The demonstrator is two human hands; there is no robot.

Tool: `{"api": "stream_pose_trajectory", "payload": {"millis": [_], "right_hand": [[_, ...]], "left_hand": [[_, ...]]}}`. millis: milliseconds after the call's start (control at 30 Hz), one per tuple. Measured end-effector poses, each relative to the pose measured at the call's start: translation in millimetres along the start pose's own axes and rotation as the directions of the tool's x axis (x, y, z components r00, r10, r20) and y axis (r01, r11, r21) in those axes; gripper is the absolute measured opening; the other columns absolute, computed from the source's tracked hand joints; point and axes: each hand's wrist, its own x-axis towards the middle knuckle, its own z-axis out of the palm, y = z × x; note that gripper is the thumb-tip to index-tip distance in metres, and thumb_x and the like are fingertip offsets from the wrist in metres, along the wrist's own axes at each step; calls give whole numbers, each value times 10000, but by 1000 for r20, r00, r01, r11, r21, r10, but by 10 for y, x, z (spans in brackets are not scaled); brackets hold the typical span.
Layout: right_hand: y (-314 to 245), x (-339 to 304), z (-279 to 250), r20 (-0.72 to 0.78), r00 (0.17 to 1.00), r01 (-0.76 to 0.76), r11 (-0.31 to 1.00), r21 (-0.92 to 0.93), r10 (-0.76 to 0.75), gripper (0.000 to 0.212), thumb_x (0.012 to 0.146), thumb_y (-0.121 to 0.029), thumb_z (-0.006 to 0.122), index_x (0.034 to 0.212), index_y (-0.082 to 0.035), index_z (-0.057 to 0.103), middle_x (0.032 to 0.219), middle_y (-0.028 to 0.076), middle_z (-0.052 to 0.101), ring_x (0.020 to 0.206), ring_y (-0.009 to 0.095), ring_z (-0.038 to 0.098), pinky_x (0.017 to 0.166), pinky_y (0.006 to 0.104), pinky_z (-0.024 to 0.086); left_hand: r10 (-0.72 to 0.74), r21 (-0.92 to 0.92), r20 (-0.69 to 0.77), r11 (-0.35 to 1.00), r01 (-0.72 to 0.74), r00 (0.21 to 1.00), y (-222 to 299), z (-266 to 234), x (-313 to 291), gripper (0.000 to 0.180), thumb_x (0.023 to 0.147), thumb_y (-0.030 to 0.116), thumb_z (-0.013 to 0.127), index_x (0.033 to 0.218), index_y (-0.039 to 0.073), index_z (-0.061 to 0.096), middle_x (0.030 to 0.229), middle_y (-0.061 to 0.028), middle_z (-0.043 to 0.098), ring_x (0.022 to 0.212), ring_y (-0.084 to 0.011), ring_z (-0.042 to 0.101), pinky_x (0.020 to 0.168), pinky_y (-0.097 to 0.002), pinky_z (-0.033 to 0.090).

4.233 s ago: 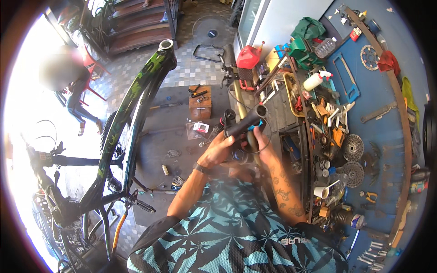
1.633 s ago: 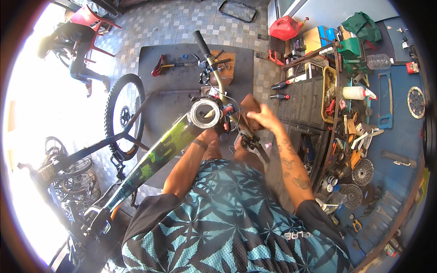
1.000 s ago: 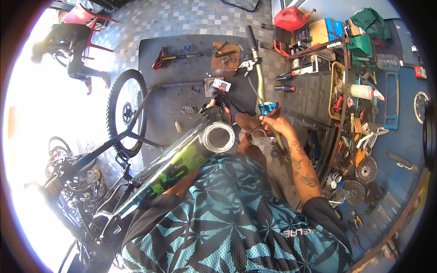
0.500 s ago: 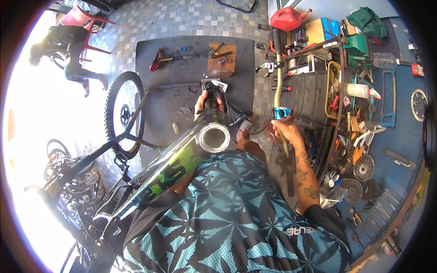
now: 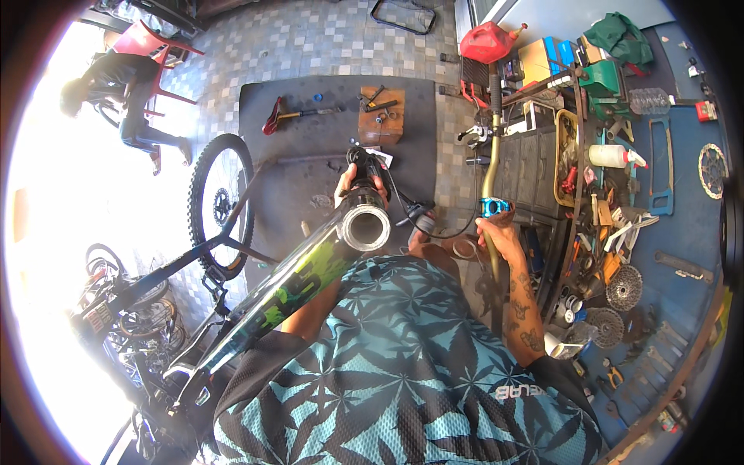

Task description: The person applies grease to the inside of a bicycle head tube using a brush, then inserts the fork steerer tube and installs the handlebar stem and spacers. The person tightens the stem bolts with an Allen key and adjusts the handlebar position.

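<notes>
A bike frame with black, clear-looking and bright green areas slants up from the lower left. The open round end of its head tube faces me. My left hand reaches under the frame and wraps round its dark far part, beside a small black fitting; part of the grip is hidden. To the right, my right hand is closed round a gold handlebar, just below a blue stem. A black grip and brake lever sit at the bar's far end, and a dark cable loops toward the frame.
A dark mat bears a saddle on its post and a wooden block with small parts. A wheel and other bikes stand left. A blue bench with tools lies right. Another person sits far left.
The view has shifted a little, so the mat and floor appear lower. My right hand and the handlebar have moved slightly right and nearer. Both hands keep their hold.
</notes>
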Motion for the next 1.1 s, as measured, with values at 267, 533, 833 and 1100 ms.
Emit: {"api": "stream_pose_trajectory", "payload": {"millis": [267, 533, 833, 1100], "right_hand": [[176, -64, -27, -23, 1000, -7, 999, 42, 7, 306, 961, -324, 761, 860, -40, 711, 754, 50, 696, 599, 147, 674, 565, 301, 542], [190, -112, -23, -43, 999, 15, 997, 74, -12, 308, 950, -327, 772, 858, -39, 710, 765, 45, 697, 607, 150, 678, 556, 308, 546], [274, -23, -26, -28, 999, 25, 994, 111, -22, 313, 939, -343, 792, 955, -39, 723, 809, 37, 709, 628, 130, 690, 550, 292, 553], [345, 31, 63, 3, 997, 73, 984, 165, -75, 271, 963, -279, 762, 907, -18, 712, 749, 40, 701, 589, 120, 671, 532, 271, 537]], "left_hand": [[22, -13, 81, 1000, -21, 996, -20, 441, -73, 701, 1006, 634, 527, 1013, -45, 705, 812, -205, 675, 693, -331, 704, 575, -436, 594], [75, 27, 96, 997, -77, 993, 21, 475, -65, 711, 1019, 629, 515, 1021, -57, 701, 800, -205, 676, 705, -339, 702, 658, -452, 577], [145, 98, 59, 984, -150, 988, -43, 759, -181, 657, 1019, 590, 556, 961, -50, 693, 772, -164, 656, 644, -274, 584, 669, -362, 457], [273, 273, -64, 930, -246, 960, -134, 961, -264, 684, 1022, 682, 444, 952, 40, 670, 733, -59, 554, 618, -201, 477, 653, -358, 385]]}}
